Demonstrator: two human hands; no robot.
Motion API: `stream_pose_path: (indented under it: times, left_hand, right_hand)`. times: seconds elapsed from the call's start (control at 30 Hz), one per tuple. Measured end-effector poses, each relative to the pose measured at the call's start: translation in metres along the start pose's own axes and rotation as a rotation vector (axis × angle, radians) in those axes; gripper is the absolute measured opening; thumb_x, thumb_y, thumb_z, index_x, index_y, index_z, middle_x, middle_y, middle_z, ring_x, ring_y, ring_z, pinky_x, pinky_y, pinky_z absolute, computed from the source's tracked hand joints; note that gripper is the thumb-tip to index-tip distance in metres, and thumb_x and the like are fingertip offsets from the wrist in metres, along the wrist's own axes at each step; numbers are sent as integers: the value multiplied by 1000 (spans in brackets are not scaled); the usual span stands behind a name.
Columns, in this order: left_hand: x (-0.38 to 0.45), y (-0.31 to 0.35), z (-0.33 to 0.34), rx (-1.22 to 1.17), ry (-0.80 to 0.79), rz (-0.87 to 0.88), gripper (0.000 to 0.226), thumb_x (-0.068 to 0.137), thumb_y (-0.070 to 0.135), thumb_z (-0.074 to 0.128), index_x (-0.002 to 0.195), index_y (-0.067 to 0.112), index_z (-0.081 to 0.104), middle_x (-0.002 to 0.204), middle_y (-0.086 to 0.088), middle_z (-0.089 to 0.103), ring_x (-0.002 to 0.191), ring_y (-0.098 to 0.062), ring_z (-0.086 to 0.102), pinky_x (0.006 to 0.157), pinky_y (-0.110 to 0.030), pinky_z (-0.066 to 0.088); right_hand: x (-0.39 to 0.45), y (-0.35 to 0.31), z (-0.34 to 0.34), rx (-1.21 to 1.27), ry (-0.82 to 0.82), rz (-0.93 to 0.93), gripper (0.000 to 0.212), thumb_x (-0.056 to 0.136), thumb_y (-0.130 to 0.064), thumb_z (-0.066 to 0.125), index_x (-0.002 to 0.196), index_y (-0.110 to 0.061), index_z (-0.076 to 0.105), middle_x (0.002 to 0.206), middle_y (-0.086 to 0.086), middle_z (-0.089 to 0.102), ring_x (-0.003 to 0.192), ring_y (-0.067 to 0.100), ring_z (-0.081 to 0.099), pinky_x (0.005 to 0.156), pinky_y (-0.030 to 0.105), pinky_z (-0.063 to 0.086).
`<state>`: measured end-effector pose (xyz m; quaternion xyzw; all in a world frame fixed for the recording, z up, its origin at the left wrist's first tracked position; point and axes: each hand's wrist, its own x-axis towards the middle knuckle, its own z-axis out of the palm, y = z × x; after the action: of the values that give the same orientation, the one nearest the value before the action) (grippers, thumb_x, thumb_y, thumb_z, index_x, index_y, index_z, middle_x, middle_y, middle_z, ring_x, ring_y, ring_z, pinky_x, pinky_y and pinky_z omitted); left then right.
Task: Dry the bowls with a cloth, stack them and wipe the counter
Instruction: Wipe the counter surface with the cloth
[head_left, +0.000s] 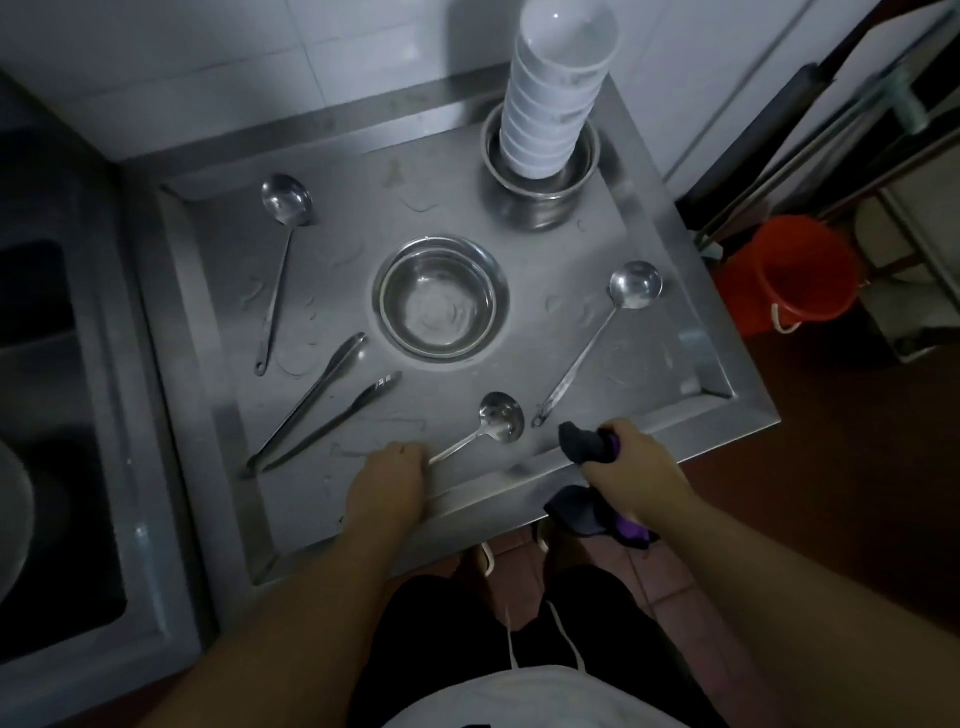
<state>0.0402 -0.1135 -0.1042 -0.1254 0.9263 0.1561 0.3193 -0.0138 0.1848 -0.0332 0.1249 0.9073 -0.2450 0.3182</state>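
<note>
A steel bowl (440, 301) sits upright in the middle of the steel counter (597, 364). At the back right, a tall stack of white bowls (558, 88) stands inside stacked steel bowls (540, 182). My left hand (387, 486) rests at the counter's near edge, its fingers curled at the handle end of a small ladle (493, 421). My right hand (636, 460) grips a dark grey and purple cloth (584, 444) at the front edge; part of the cloth hangs below the counter.
Two long ladles (283, 244) (608, 322) and a pair of tongs (322, 405) lie on the wet counter. A sink (47, 415) is on the left. A red bucket (789, 275) and a rack stand on the floor at right.
</note>
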Motion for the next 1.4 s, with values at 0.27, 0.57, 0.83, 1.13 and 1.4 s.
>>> stream_pose_path:
  times: [0.27,0.57,0.83,1.13,1.4]
  left_hand:
    - [-16,-49,-9,-10,1,-92,48,93,5,45,127,32,67,123,-7,63,114,-30,59,94,-45,55]
    - [-22,-68,-22,68,22,-209,38,101,6,44,132,16,63,124,-14,59,118,-33,58,97,-44,51]
    - [-10,0,-48,-17,116,-192,20,101,18,52,116,10,64,118,-13,62,110,-32,61,87,-41,51]
    - [51,188,-52,-97,147,75,21,102,22,55,116,8,62,116,-15,61,109,-36,59,87,-43,51]
    - [107,283,-23,-114,71,-4,20,104,15,48,119,7,59,119,-17,59,108,-37,60,88,-43,49]
  right_hand:
    - [11,-2,-12,-32,17,-13,36,79,-29,71,112,-30,55,99,3,63,82,22,60,64,32,44]
    - [19,-15,-26,-59,13,-55,36,80,-24,73,114,-24,59,101,9,67,93,33,64,82,42,54]
    - [45,-7,-49,-89,-33,-128,40,82,-26,72,119,-23,57,105,8,63,88,28,63,72,36,51]
    - [101,48,-116,-60,-71,-143,33,80,-23,71,110,-21,59,102,9,63,83,26,63,62,34,47]
    - [140,89,-158,50,-98,-122,32,80,-26,71,108,-29,57,98,-2,63,78,11,61,54,28,42]
